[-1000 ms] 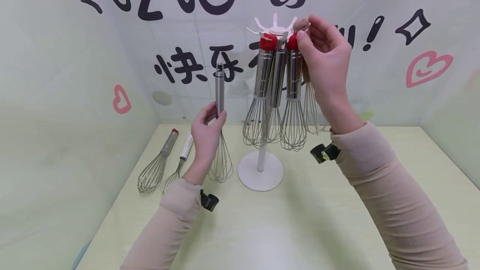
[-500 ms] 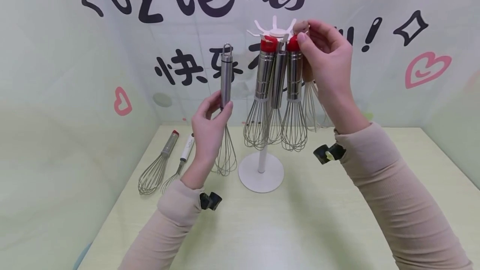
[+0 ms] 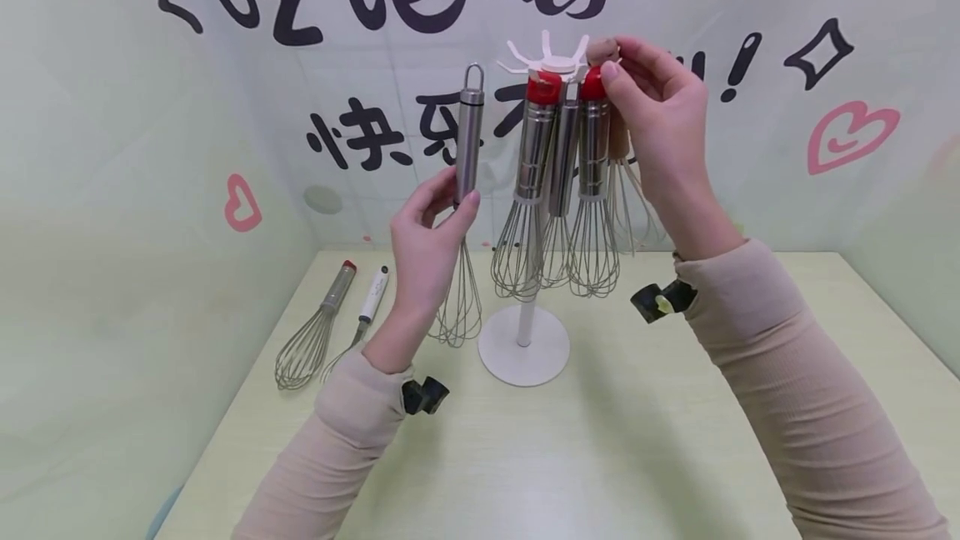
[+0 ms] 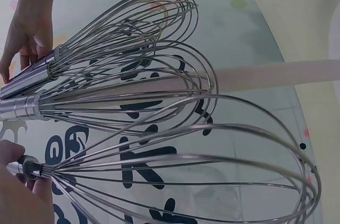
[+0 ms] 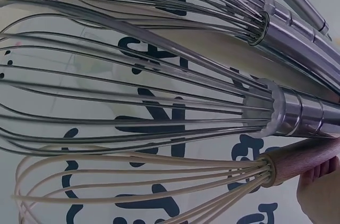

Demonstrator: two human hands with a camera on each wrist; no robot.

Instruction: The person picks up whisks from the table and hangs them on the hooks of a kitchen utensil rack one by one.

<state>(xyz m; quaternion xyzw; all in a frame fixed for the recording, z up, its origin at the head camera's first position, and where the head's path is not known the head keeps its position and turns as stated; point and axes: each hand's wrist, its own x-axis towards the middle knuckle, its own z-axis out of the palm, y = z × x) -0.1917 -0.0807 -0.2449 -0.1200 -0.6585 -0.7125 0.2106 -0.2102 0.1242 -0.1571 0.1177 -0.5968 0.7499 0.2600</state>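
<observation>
My left hand [image 3: 426,252] holds a steel whisk [image 3: 469,140] upright by its lower handle, hanging loop at the top, just left of a white rotating-style rack [image 3: 557,65] with hooked arms. In the left wrist view the wires of this whisk [image 4: 212,157] fill the lower part. My right hand [image 3: 670,123] is at the rack's right side, fingers curled about the upper end of a wooden-handled whisk [image 5: 297,163]; its thumb lies against a red-capped whisk [image 3: 594,144]. Another red-capped whisk [image 3: 534,148] and a slim steel whisk [image 3: 564,157] hang beside it.
The rack's round white base [image 3: 517,369] stands on a pale table [image 3: 480,465]. At the table's left lie a red-tipped whisk [image 3: 328,302] and a white-handled whisk [image 3: 373,294], partly behind the left arm. A printed backdrop [image 3: 360,65] rises behind.
The left hand has raised its whisk and carried it right, closer to the rack. The hanging whisks have shifted slightly right; the right hand stays at the same place on the rack.
</observation>
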